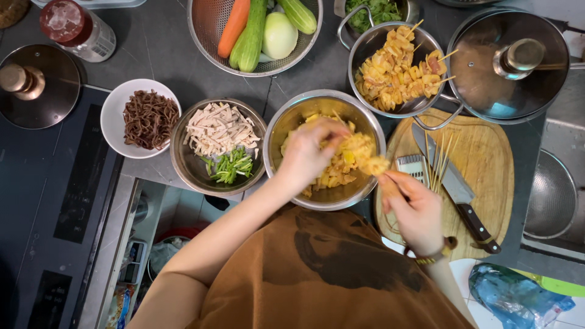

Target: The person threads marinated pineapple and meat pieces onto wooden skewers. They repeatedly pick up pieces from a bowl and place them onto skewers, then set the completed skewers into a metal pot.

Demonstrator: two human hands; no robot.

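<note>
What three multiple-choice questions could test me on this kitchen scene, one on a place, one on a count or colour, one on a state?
1. Where does the knife lie?
A. on the wooden board
B. in the colander
C. on the stove

2. How many carrots are in the colander?
A. three
B. one
C. none

3. What is the left hand doing?
A. resting on the counter
B. gripping the knife
C. reaching into the steel bowl

Answers:
1 A, the blade rests on the board beside bare skewers.
2 B, a single orange carrot shows.
3 C, its fingers are over the yellow pieces inside.
</note>
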